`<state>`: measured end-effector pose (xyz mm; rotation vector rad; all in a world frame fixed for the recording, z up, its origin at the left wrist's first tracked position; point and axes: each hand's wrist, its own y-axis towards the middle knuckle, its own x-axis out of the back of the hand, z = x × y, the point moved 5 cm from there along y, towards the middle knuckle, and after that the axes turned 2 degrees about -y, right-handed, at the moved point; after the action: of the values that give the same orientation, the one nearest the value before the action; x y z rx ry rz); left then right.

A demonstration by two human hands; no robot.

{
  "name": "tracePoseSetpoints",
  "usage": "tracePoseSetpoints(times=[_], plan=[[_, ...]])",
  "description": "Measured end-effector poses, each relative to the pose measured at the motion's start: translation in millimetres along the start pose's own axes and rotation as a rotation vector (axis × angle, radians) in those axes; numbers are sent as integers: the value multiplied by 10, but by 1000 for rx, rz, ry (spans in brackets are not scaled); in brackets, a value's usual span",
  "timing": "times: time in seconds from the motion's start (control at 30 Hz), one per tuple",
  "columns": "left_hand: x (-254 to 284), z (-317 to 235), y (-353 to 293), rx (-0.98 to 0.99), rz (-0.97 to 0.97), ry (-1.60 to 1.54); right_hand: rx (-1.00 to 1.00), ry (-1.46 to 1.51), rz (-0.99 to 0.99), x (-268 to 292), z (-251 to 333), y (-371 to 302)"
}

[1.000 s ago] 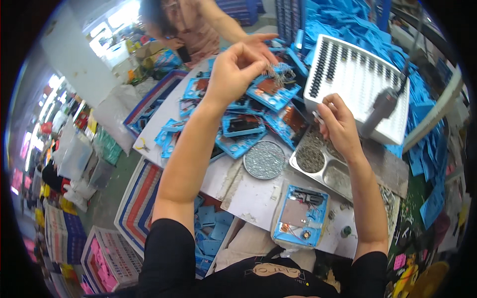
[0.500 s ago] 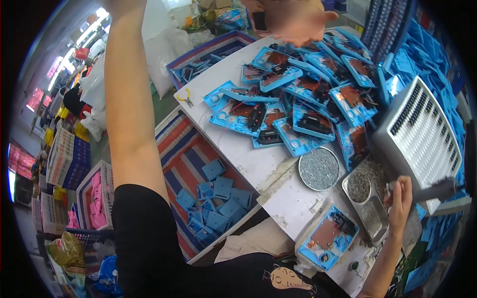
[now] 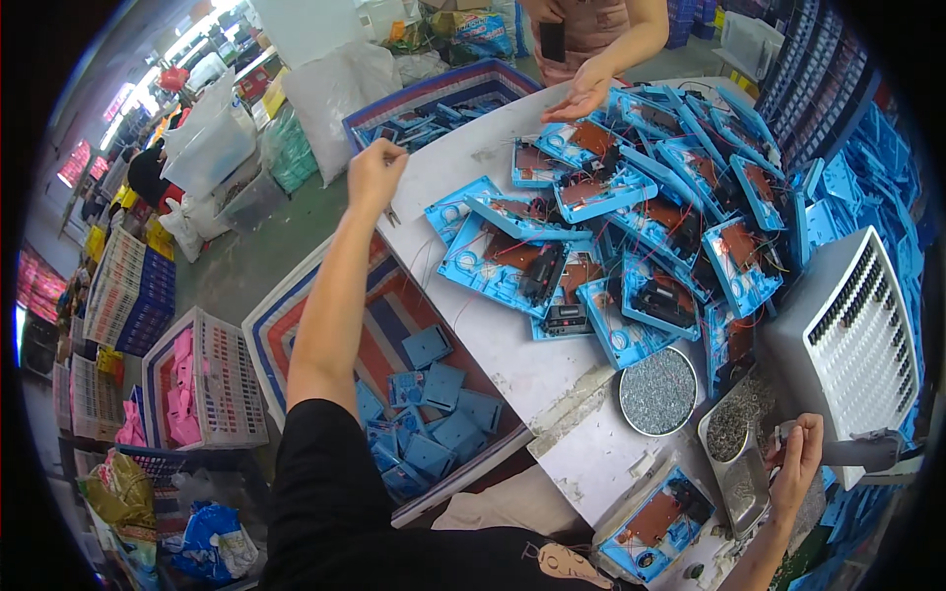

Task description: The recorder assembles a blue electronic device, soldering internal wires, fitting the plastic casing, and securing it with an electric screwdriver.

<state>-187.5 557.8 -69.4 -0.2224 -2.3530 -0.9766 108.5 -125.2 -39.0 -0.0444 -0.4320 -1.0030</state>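
Note:
My left hand is raised near the table's left edge, its fingers drawn closed; anything in them is too small to make out. Just below its wrist show the tips of the pliers, whose handles are hidden. On the right, my right hand has its fingers closed beside a metal tray of small metal parts; a small pale piece at the fingertips is unclear. Closest to me lies an opened blue plastic casing with a brown board and wires. A round dish of small grey metal parts sits beyond it.
Many wired blue casings are heaped across the table. A co-worker's hand reaches over the far edge. Below left, a striped-lined crate holds blue covers. A white slotted rack stands at right.
My left hand has come down into view from the top, now over the pliers. My right hand stays by the tray. The co-worker has straightened and extends a hand over the heap.

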Motion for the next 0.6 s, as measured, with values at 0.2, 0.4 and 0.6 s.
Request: tracePoseSetpoints(times=[0.2,0.4,0.6], plan=[[557,-184,-260,82,-80,-245,12,23,60,-252,157,142],[738,-499,-827,-30,-117,-403,-3,144,139,-492,433,87],[654,-1657,-1570,-122,63,-611,-27,204,180,-403,603,-175]])
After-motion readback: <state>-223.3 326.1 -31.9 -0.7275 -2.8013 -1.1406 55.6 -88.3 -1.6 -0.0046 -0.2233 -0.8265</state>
